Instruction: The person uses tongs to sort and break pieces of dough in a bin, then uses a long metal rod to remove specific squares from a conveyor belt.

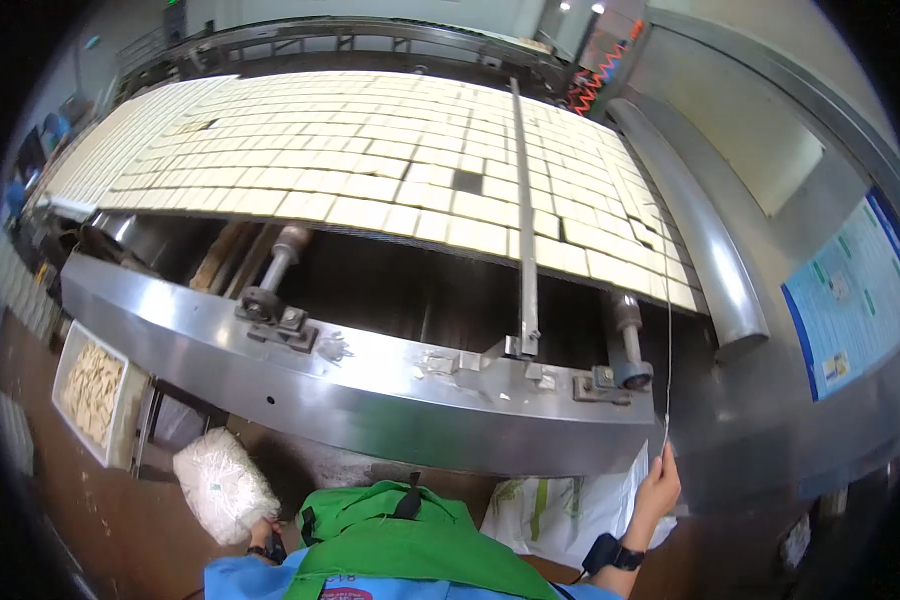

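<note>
Right hand [658, 482] is raised at the lower right, fingers closed in a pinch on the bottom end of a thin wire [667, 330]. The wire runs straight up from the hand, past the steel frame [370, 395], along the right edge of the conveyor belt [300, 235]. There is a dark band on that wrist. Left hand [266, 537] is low at bottom left, mostly hidden behind the green apron [410, 540], so I cannot tell whether it is open or closed. It is just beside a white mesh bag [222, 485]; contact is unclear. The hands are well apart, one on each side of the body. The belt is covered in rows of pale rectangular pieces [370, 165], with one dark gap [467, 181] near the middle. A long metal bar [523, 200] crosses the belt from the far side to the frame, just left of the wire. A roller [627, 340] sits under the belt's near right corner, close to the wire. A curved steel guard [695, 230] runs along the right side. A blue poster [850, 300] hangs on the right-hand panel. A white tray of pale strips [92, 392] sits at left below the frame. A white sack with green print [560, 510] lies between the apron and the right forearm. An orange coiled hose [600, 70] is at the far top right.
</note>
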`<state>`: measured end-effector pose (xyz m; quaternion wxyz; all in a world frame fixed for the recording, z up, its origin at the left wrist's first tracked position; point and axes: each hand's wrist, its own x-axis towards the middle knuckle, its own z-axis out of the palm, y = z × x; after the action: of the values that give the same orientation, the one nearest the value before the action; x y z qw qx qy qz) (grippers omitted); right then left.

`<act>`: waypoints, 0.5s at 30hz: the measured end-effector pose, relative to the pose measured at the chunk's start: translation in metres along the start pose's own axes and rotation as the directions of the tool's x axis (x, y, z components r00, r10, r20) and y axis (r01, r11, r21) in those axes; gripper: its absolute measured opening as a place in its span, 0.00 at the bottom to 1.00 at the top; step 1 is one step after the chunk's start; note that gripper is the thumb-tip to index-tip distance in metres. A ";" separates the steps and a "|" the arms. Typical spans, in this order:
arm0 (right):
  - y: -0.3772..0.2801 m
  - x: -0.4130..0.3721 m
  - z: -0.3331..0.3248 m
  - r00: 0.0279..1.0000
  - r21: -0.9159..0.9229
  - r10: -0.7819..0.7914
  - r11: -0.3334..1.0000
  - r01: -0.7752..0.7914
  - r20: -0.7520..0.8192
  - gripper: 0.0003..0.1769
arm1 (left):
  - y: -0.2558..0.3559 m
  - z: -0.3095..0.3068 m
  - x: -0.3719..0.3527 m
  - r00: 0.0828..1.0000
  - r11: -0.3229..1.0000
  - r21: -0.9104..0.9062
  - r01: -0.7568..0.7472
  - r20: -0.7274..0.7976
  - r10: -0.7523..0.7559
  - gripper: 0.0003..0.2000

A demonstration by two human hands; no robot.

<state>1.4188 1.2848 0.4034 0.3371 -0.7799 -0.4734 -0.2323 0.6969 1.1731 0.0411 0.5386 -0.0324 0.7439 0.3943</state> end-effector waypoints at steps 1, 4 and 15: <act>0.006 -0.001 0.006 1.000 0.025 -0.027 0.999 0.027 0.005 0.19 | 0.000 0.005 -0.004 0.999 0.999 0.030 -0.023 -0.038 0.024 0.12; 0.010 -0.002 0.028 0.998 0.446 0.020 0.894 -0.044 0.058 0.18 | 0.014 0.023 0.022 0.987 0.992 -0.059 -0.111 0.106 0.117 0.12; -0.174 0.113 0.117 0.958 0.365 0.039 0.919 -0.146 0.286 0.18 | 0.113 0.004 -0.001 0.891 0.863 0.228 -0.451 0.065 0.449 0.10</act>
<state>1.3183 1.4945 0.4556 0.4250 -0.7454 -0.5135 -0.0096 0.6469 1.2525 0.1037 0.4352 0.2083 0.7700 0.4175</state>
